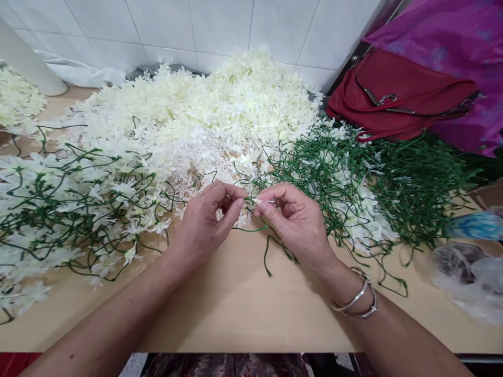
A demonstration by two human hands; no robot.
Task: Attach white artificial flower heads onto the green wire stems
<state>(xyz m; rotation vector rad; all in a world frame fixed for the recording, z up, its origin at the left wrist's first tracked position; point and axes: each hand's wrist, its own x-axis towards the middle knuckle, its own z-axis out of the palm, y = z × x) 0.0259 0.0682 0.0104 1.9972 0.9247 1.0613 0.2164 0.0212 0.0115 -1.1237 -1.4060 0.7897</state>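
Note:
In the middle of the head view, my left hand (206, 220) pinches a thin green plastic stem (249, 199) between thumb and forefinger. My right hand (298, 217), with silver bangles on its wrist, is closed on a small white artificial flower piece (257, 201). The two pinches nearly meet, and fingers cover most of both parts, so whether they are joined is hidden. Beyond the hands lies a big heap of cream-white artificial flowers (236, 99). Loose green stems (314, 167) lie just past my right hand. Flowers with stems attached (90, 204) are piled to my left.
More green stems (416, 183) are bunched at the right. A red handbag (408, 94) rests by a purple bag (456, 47) at the back right. Clear plastic bags (471, 277) lie on the table (236, 303) at right. A tiled wall (220, 26) closes the back.

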